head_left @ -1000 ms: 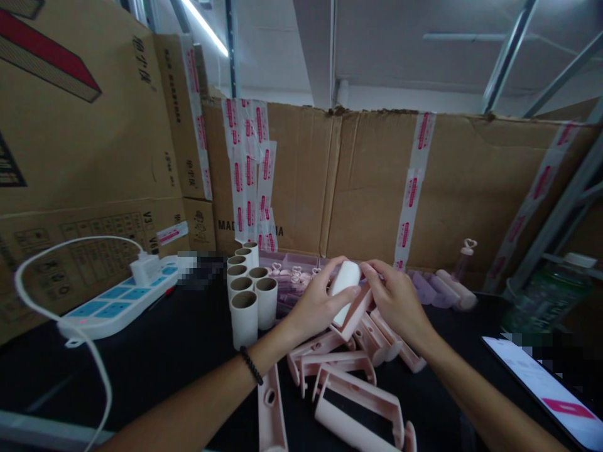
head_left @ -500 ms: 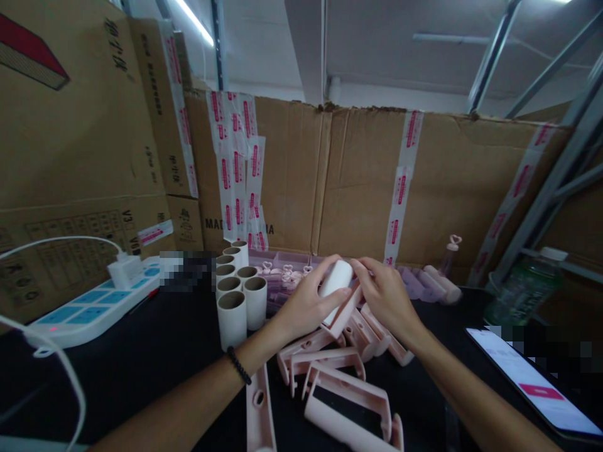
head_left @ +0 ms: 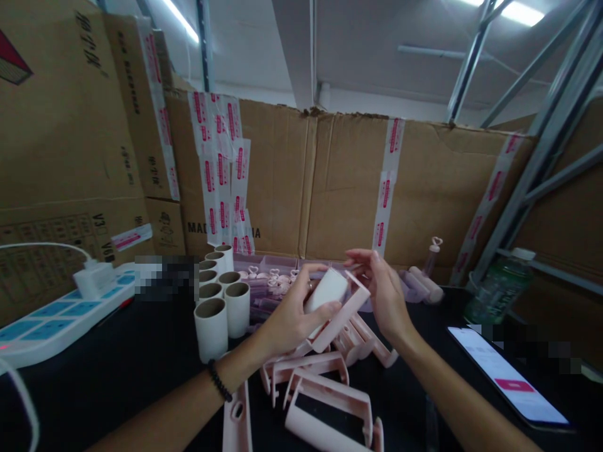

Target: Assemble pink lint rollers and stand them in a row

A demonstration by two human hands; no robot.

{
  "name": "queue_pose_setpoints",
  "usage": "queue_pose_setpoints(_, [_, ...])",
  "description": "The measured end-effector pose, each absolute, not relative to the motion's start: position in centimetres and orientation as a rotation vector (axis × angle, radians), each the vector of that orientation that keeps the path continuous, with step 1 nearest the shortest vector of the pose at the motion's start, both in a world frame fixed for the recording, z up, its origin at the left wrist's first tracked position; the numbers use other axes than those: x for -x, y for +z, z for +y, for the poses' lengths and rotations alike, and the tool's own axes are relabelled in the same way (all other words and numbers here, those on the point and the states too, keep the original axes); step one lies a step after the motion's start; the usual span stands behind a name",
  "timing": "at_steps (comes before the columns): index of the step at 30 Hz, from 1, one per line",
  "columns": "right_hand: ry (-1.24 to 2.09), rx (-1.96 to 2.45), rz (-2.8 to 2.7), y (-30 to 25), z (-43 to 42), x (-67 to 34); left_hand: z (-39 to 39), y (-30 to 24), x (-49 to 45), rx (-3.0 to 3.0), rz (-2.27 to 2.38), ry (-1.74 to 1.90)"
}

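My left hand (head_left: 289, 314) is wrapped round a white roll (head_left: 326, 292) that sits in a pink plastic frame (head_left: 340, 317), lifted above the black table. My right hand (head_left: 384, 292) is at the frame's far end, fingers curled on its edge. Below my hands lie several more pink frames (head_left: 325, 386) in a loose pile. Several upright cardboard tubes (head_left: 219, 307) stand to the left of my left hand.
A white power strip (head_left: 56, 314) with a plugged charger lies at the left. A lit phone (head_left: 509, 376) lies at the right, with a green bottle (head_left: 499, 285) behind it. Taped cardboard boxes (head_left: 330, 182) wall the back. Pale purple rollers (head_left: 421, 282) lie near the wall.
Both hands have lifted the roll and frame slightly and tilted them. The right hand's fingers have shifted to the frame's end. The view has drifted to the right.
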State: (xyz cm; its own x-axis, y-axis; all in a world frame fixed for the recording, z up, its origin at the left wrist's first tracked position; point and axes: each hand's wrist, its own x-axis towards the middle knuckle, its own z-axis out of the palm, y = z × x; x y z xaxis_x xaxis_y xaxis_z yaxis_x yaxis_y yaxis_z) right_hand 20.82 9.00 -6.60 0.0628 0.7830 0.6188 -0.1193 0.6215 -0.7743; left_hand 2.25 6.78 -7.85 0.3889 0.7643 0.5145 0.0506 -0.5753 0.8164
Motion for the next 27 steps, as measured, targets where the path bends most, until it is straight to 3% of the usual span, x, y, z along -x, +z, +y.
queue_pose_setpoints(8, [1.216, 0.326, -1.104, -7.1, 7.2, -18.1, 6.4, -8.0, -2.5, -1.97, 0.592, 1.229])
queue_pose_setpoints(27, [1.198, 0.403, -1.037, -7.1, 6.9, -17.9, 6.3, -8.1, -2.5, -2.048, 0.637, 1.158])
